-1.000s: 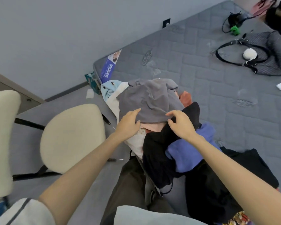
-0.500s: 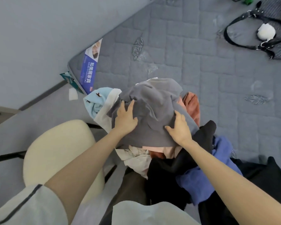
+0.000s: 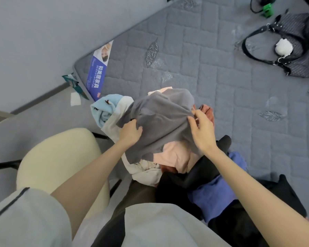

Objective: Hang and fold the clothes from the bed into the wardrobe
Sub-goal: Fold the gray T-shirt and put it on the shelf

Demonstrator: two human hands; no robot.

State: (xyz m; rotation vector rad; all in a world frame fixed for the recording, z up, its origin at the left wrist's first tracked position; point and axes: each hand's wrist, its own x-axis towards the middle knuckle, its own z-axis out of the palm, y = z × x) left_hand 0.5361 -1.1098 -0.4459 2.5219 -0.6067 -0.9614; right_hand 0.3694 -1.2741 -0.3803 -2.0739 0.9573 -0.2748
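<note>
A pile of clothes lies at the near corner of the grey quilted mattress [image 3: 212, 72]. On top is a grey garment [image 3: 161, 118]. My left hand [image 3: 130, 133] grips its left edge and my right hand [image 3: 202, 129] pinches its right edge, so the cloth is lifted and stretched between them. Under it show a pink garment [image 3: 173, 155], a cream one [image 3: 146, 172], a light blue one [image 3: 103, 109], a rust-red one [image 3: 208, 112], black clothes [image 3: 191, 177] and a blue-violet garment [image 3: 214, 195]. No wardrobe is in view.
A cream padded chair [image 3: 57, 161] stands close at my left, beside the bed. A dark patterned handbag [image 3: 292, 49] with black straps and a white pompom lies on the mattress at the far right. A green item [image 3: 267, 9] sits at the top edge. The grey wall runs along the left.
Both hands went from resting on the grey garment to gripping its edges and lifting it, uncovering the pink garment beneath. The camera has tilted further down over the pile.
</note>
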